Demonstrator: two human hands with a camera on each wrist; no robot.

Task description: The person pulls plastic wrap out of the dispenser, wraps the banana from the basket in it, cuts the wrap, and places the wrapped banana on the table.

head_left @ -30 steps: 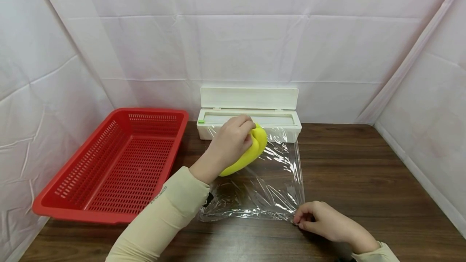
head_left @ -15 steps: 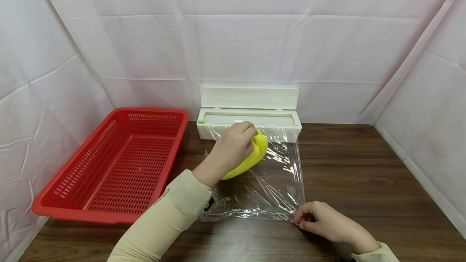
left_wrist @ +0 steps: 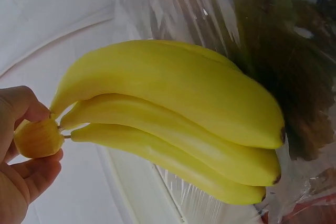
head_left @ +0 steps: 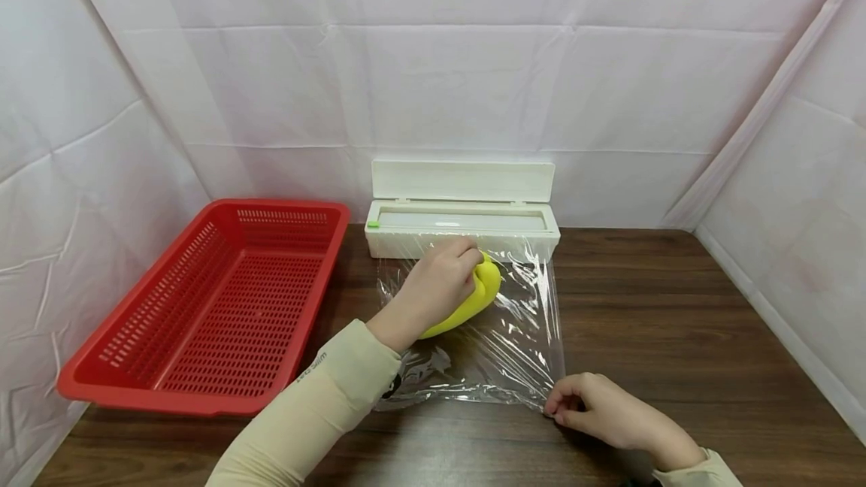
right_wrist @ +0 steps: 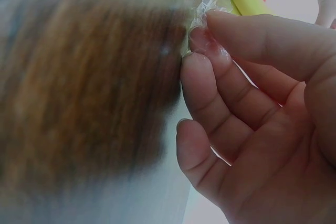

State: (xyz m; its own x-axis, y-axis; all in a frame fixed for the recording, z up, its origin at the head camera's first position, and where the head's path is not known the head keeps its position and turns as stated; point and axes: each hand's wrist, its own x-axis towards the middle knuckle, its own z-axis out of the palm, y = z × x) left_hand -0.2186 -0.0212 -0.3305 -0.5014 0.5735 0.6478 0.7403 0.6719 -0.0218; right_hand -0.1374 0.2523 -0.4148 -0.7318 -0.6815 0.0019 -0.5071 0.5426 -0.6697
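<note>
In the head view my left hand holds a bunch of yellow bananas over the cling film. The left wrist view shows its thumb and fingers pinching the brown stem end, with the bananas hanging away from it. Whether their tips touch the film is hard to tell. At the film's near right corner, my right hand pinches the edge between thumb and fingers. Bunched film shows at those fingertips in the right wrist view. Behind the bananas stands the white cling film dispenser, lid up.
A red slotted plastic basket stands on the left of the dark wooden table. White cloth walls close off the back and both sides. A small green slider sits at the dispenser's left end.
My left hand has come slightly nearer and to the right with the bananas, and appears lower. Creases in the film have shifted. The right hand keeps its place at the corner.
</note>
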